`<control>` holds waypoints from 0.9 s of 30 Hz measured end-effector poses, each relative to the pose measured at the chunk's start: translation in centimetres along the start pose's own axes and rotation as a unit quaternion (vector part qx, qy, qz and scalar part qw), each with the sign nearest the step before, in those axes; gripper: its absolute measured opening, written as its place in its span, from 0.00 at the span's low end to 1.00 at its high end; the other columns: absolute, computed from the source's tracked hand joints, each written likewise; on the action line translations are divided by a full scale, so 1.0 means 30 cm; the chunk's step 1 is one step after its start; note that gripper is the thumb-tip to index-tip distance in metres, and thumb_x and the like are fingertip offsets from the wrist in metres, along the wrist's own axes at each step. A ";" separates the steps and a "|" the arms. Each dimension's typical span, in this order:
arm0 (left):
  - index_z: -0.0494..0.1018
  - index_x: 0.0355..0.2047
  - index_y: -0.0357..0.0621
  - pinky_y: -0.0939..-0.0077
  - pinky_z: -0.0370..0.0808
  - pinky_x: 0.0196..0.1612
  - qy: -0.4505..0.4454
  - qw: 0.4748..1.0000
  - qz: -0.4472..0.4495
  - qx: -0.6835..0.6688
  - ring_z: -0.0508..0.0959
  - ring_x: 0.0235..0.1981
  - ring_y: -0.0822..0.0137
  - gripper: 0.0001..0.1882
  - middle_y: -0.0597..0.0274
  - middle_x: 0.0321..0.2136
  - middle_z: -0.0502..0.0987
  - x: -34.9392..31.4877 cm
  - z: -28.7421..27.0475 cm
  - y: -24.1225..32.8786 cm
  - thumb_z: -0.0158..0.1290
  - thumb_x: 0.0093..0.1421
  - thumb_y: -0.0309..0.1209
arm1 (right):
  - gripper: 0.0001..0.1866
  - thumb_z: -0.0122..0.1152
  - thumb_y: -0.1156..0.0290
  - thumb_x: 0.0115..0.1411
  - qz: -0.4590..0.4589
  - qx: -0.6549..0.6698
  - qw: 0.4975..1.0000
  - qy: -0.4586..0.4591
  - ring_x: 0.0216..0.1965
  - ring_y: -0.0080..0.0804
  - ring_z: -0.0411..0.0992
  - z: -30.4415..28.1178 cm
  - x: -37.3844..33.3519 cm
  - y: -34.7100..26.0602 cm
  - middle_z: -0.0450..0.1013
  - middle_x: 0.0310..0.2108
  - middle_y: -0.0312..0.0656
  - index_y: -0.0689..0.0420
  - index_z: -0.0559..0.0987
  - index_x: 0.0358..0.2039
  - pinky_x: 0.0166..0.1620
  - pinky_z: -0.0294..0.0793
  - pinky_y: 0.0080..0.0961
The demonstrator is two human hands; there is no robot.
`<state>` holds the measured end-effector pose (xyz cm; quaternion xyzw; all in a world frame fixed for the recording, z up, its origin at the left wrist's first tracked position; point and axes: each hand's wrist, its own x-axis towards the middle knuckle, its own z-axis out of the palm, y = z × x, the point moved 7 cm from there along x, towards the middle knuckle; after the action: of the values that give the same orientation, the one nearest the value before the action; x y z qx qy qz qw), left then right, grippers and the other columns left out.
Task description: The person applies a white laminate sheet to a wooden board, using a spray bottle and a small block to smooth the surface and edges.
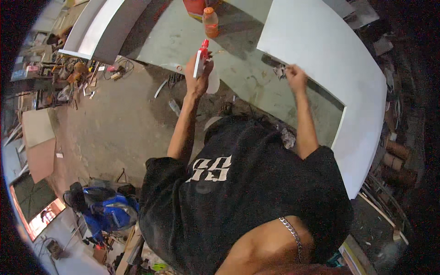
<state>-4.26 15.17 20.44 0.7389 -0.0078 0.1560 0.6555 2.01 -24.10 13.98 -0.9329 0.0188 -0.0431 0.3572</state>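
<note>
My left hand (198, 75) is wrapped round a spray bottle (213, 82) with a red and white trigger head and a pale translucent body. Its red nozzle points away from me. Over to the right, my right hand (296, 77) is closed, beside the inner edge of a large white panel (321, 41). A crumpled greyish piece (278, 71) shows right at its fingertips; whether the fingers grip it I cannot tell. Beneath both hands lies a greenish-grey work surface (247, 68).
A bottle of orange liquid (210, 23) with an orange cap stands beyond the spray bottle, next to a red container (195, 7). White boards (98, 34) lie at far left. A blue motorbike (112, 211) stands at lower left. Crumpled material (288, 137) lies near my right forearm.
</note>
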 end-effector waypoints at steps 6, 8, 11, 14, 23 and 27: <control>0.74 0.47 0.40 0.70 0.74 0.44 -0.074 0.995 -0.037 -0.057 0.79 0.39 0.66 0.17 0.57 0.38 0.81 0.011 0.128 -0.014 0.59 0.59 0.32 | 0.12 0.65 0.66 0.59 -0.041 -0.046 0.993 0.099 0.36 0.39 0.76 0.125 -0.111 0.024 0.73 0.35 0.43 0.58 0.81 0.41 0.39 0.75 0.34; 0.74 0.46 0.41 0.71 0.74 0.44 -0.138 0.989 -0.052 -0.026 0.79 0.38 0.66 0.17 0.56 0.37 0.81 0.038 0.237 -0.031 0.59 0.58 0.34 | 0.12 0.65 0.67 0.59 -0.033 -0.040 0.992 0.118 0.35 0.38 0.75 0.103 -0.108 0.072 0.72 0.33 0.44 0.59 0.80 0.41 0.38 0.75 0.35; 0.75 0.44 0.42 0.68 0.74 0.41 -0.219 0.969 -0.072 0.085 0.80 0.36 0.61 0.18 0.53 0.32 0.80 0.057 0.328 -0.022 0.58 0.59 0.40 | 0.11 0.63 0.68 0.60 -0.029 0.046 0.981 0.188 0.34 0.36 0.74 0.042 -0.205 0.095 0.73 0.32 0.44 0.62 0.79 0.38 0.37 0.73 0.31; 0.76 0.38 0.42 0.62 0.74 0.37 -0.274 0.934 -0.086 0.211 0.81 0.33 0.51 0.19 0.49 0.28 0.80 0.089 0.464 0.039 0.58 0.58 0.46 | 0.11 0.64 0.67 0.61 -0.001 0.088 0.945 0.316 0.34 0.33 0.73 -0.143 -0.344 0.211 0.74 0.34 0.42 0.63 0.78 0.37 0.37 0.73 0.29; 0.78 0.32 0.33 0.68 0.78 0.33 -0.322 0.906 -0.136 0.240 0.82 0.31 0.69 0.29 0.55 0.26 0.81 0.113 0.753 -0.041 0.60 0.57 0.54 | 0.07 0.62 0.73 0.60 0.206 0.254 0.815 0.479 0.31 0.28 0.73 -0.616 -0.875 0.687 0.74 0.35 0.41 0.61 0.76 0.36 0.32 0.75 0.25; 0.77 0.38 0.32 0.73 0.79 0.33 -0.344 0.919 -0.146 0.124 0.79 0.28 0.71 0.31 0.62 0.26 0.79 0.067 0.901 -0.024 0.54 0.62 0.56 | 0.07 0.62 0.73 0.60 0.196 0.234 0.774 0.554 0.28 0.27 0.74 -0.810 -1.104 0.864 0.75 0.31 0.43 0.63 0.77 0.36 0.29 0.77 0.23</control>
<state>3.75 -10.60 17.75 0.8155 -0.1058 -0.2055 0.5306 -33.36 -57.36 12.45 -0.6114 0.3852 -0.4850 0.4925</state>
